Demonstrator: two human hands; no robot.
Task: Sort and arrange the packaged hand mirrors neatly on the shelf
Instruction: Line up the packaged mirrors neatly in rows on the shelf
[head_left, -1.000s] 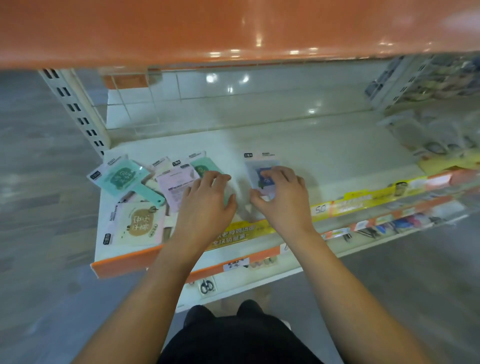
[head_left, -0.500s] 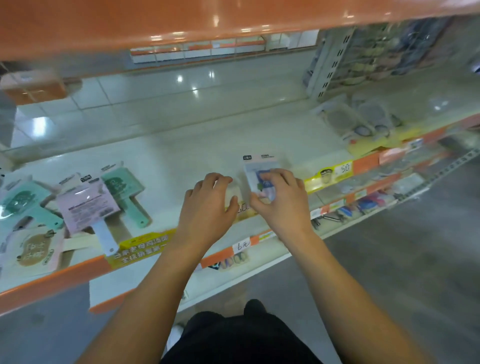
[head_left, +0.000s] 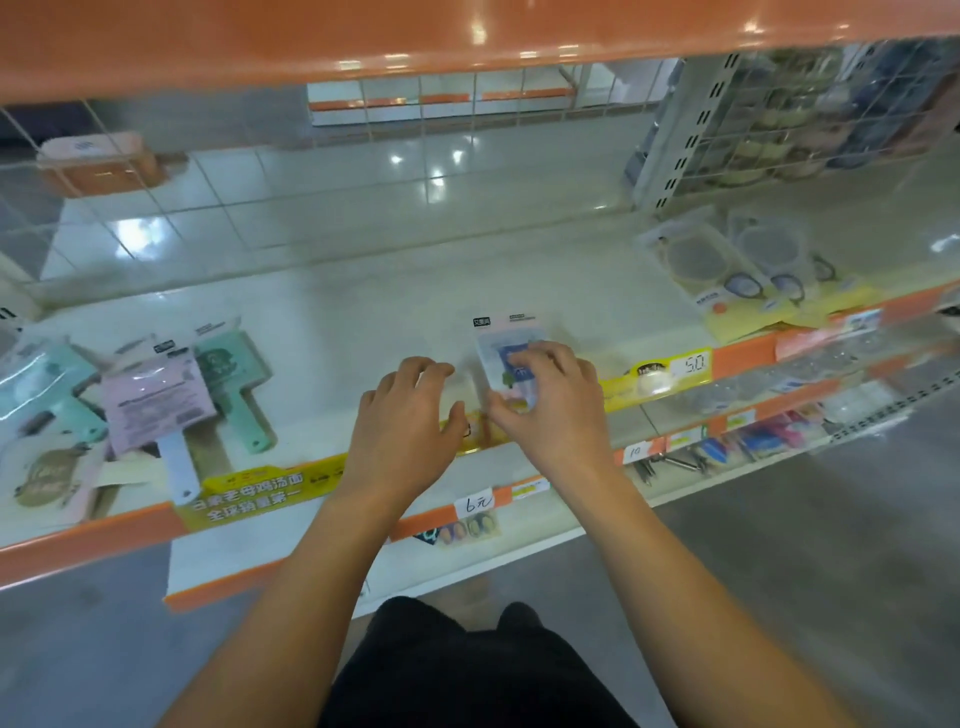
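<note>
- Since earlier: view swung right; mirror pile (head_left: 156, 395) now far left, both hands unmoved.
- Right hand (head_left: 545, 400) pinches blue mirror pack (head_left: 506, 340); left hand (head_left: 405, 415) loosely curled, holding nothing.
- Pack likely light, slippery film, fragile glass: grip edges.

The lower part of the blue mirror pack (head_left: 511, 348) is hidden by the right hand (head_left: 553, 400). The teal pack (head_left: 31, 387) is cut off at the left edge. The print on the round mirror packs (head_left: 727, 260) is blurred.

yellow promo strip (head_left: 260, 493) with Chinese text runs along the shelf's front edge, another yellow tag (head_left: 670, 371) reading 5.0 further right, a handwritten price label (head_left: 474, 503) on the lower rail, small packaged bits (head_left: 763, 441) on the tier below, glossy tiled floor (head_left: 322, 208) behind
</note>
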